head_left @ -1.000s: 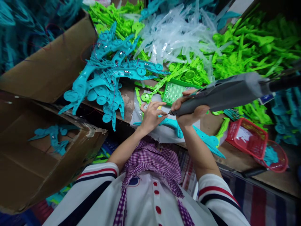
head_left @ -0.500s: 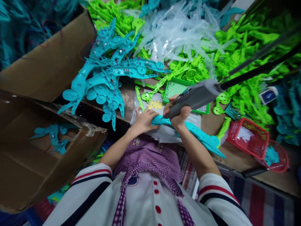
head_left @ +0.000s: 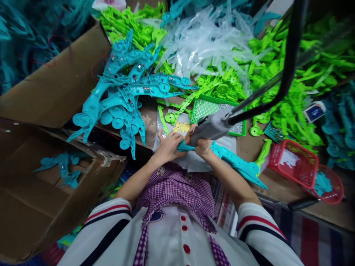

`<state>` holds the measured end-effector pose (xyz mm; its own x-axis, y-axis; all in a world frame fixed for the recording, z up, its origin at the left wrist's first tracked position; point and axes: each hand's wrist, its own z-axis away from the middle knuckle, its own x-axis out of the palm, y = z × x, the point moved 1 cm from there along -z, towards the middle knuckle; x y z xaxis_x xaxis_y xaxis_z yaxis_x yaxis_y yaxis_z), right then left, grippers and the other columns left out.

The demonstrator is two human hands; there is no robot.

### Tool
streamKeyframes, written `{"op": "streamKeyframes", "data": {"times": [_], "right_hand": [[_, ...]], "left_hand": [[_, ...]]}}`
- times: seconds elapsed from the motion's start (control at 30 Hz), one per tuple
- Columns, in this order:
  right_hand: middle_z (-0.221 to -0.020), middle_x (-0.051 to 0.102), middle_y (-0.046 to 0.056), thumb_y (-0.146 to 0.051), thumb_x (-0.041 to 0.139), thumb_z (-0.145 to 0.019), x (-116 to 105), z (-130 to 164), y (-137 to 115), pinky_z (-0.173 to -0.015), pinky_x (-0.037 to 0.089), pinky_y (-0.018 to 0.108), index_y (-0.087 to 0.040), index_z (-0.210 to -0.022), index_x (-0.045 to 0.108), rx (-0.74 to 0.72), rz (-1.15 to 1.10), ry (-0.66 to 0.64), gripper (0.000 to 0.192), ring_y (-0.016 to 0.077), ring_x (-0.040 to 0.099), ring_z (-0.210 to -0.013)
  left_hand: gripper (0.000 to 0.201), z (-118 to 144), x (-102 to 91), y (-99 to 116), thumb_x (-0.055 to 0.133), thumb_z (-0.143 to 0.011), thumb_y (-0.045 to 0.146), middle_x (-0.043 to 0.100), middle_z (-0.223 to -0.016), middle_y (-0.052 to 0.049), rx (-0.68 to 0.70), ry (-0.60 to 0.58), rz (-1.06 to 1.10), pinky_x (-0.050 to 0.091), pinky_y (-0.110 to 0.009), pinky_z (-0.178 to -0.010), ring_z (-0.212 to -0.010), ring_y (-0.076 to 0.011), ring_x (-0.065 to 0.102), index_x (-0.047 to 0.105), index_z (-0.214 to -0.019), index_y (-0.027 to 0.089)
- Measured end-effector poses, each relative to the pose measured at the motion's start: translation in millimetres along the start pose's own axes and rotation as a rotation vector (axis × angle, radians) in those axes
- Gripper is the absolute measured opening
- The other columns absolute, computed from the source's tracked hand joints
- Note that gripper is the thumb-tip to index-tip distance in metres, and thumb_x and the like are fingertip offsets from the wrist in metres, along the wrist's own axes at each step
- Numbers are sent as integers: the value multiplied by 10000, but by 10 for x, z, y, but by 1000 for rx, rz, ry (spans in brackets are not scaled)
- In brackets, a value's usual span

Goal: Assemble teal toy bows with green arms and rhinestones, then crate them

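Crowded counter [head_left: 155, 122] heaped with green plastic parts [head_left: 277, 70], clear parts [head_left: 202, 44] and a stack of teal plastic pieces [head_left: 122, 99], with cardboard boxes [head_left: 55, 81] to the left. Right hand [head_left: 202, 146], grip closed around a grey electric screwdriver [head_left: 210, 127] hung from a black cable [head_left: 288, 55], holds its tip down on a long teal plastic piece [head_left: 235, 164] lying at the counter's near edge. Left hand [head_left: 168, 146], grip closed on the same piece's left end, touches the right hand. Behind them sits a green screw tray [head_left: 208, 107]; red baskets [head_left: 299, 166] stand to the right.
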<state>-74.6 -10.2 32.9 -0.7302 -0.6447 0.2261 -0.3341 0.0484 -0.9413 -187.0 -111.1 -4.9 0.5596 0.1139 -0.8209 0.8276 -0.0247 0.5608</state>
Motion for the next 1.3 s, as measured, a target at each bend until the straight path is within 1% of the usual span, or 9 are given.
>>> {"op": "streamKeyframes", "data": {"times": [0.1, 0.2, 0.4, 0.5, 0.67, 0.8, 1.0, 1.13, 1.3], "right_hand": [[-437, 398, -77, -911, 520, -647, -185, -325, -149, -346, 318, 281, -268, -846, 602, -132, -29, 220, 679, 128, 383, -333], [-458, 368, -69, -873, 447, -750, -416, -749, -178, -372, 316, 288, -276, -838, 618, -289, 44, 458, 627, 130, 401, -345], [-520, 427, -37, -880, 383, -781, -669, -1095, 184, -439, 362, 309, -273, -875, 630, -220, 273, 430, 662, 158, 517, -439], [-531, 437, -33, -903, 359, -768, -709, -1084, 293, -455, 376, 312, -271, -890, 625, -228, 284, 384, 696, 174, 561, -476], [-490, 428, -44, -854, 354, -823, -713, -1048, 294, -438, 365, 300, -262, -817, 605, -245, 272, 445, 643, 155, 539, -442], [-502, 431, -45, -883, 344, -802, -700, -1018, 285, -446, 384, 308, -266, -899, 635, -261, 298, 430, 688, 171, 556, -456], [-488, 449, -54, -883, 422, -770, -677, -1019, -51, -402, 358, 289, -261, -1002, 669, -279, 208, 501, 709, 138, 499, -408], [-450, 418, -61, -832, 464, -798, -550, -709, -435, -335, 290, 267, -265, -855, 670, -366, 26, 483, 606, 115, 441, -337], [-432, 420, -70, -927, 483, -676, -300, -99, -422, -306, 308, 278, -296, -865, 628, -108, 17, 236, 673, 127, 399, -304]], "left_hand": [[452, -2, 7, 0, 774, -782, 426, 687, -1207, -77, -11, -11, 11, 178, -593, -1165, -1203, -318, 539, 665, -1192, 268], [474, -4, 10, 9, 762, -791, 452, 681, -1240, -80, -22, -9, 22, 174, -607, -1173, -1240, -332, 524, 673, -1219, 268], [432, -14, -39, 57, 751, -809, 415, 684, -1229, -79, -52, -22, 25, 138, -614, -1198, -1242, -325, 532, 689, -1205, 254], [432, -21, -74, 84, 738, -818, 415, 681, -1238, -64, -67, -59, 10, 122, -624, -1204, -1245, -319, 531, 683, -1217, 258], [454, -19, -71, 83, 742, -810, 443, 677, -1258, -55, -79, -59, -25, 119, -639, -1206, -1268, -326, 520, 677, -1224, 267], [463, 14, -89, 49, 749, -801, 464, 669, -1264, -60, -79, -38, -62, 124, -652, -1200, -1270, -335, 515, 681, -1216, 270], [469, 36, -158, 85, 687, -874, 479, 566, -1421, -119, -29, -33, -161, 111, -679, -1169, -1294, -359, 490, 626, -1285, 261], [427, -159, -40, 195, 647, -917, 450, 597, -1373, -109, 128, -106, -140, 201, -581, -1146, -1252, -310, 521, 604, -1291, 248], [268, -402, 100, 223, 660, -911, 415, 696, -1100, -40, 144, -258, -140, 327, -455, -1001, -1078, -257, 582, 675, -1128, 259]]}}
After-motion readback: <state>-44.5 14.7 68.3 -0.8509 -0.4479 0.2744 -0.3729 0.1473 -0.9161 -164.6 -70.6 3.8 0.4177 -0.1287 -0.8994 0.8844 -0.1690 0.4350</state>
